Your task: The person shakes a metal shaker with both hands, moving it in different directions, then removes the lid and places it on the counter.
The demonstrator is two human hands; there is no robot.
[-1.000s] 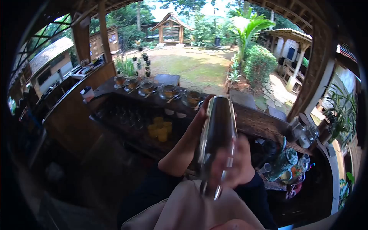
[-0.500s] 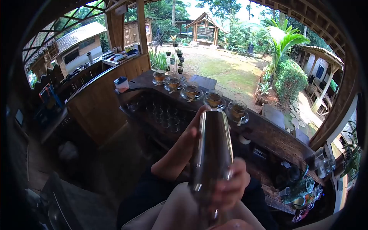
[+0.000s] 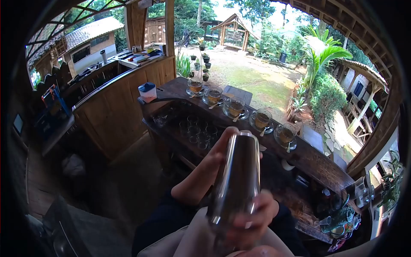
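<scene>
Steel fills the middle of the scene: a tall shaker (image 3: 237, 171) is held up before the person's chest, its top leaning slightly toward one o'clock. The left hand (image 3: 216, 156) comes in from nine o'clock and cups the upper half, fingers closed against the metal and reaching up toward the cap. The right hand (image 3: 252, 214) grips the lower end from five o'clock, its fingers (image 3: 257, 205) wrapped across the front. Both hands are clamped tight on the shaker. A dark sleeve (image 3: 165, 218) runs off toward seven o'clock, and pale cloth (image 3: 201, 235) lies at six o'clock below the hands.

Beyond the shaker, a wooden counter (image 3: 325, 165) runs from eleven o'clock round toward four. Five teacups (image 3: 235, 106) stand in a row along it, each on a saucer and holding a brown drink. The nearest cup sits at one o'clock, just past the shaker's top. A white tub (image 3: 147, 91) with a blue lid stands at the far end of the counter, at ten o'clock. On a lower shelf (image 3: 171, 137) on the person's side, empty glasses (image 3: 195, 128) cluster at eleven o'clock, near the left hand but apart from it. A green jug (image 3: 338, 218) shows at four o'clock by the edge of the view. Past the counter, at twelve o'clock, lie a lawn (image 3: 252, 79), a palm (image 3: 321, 51) and a small hut (image 3: 233, 25).
</scene>
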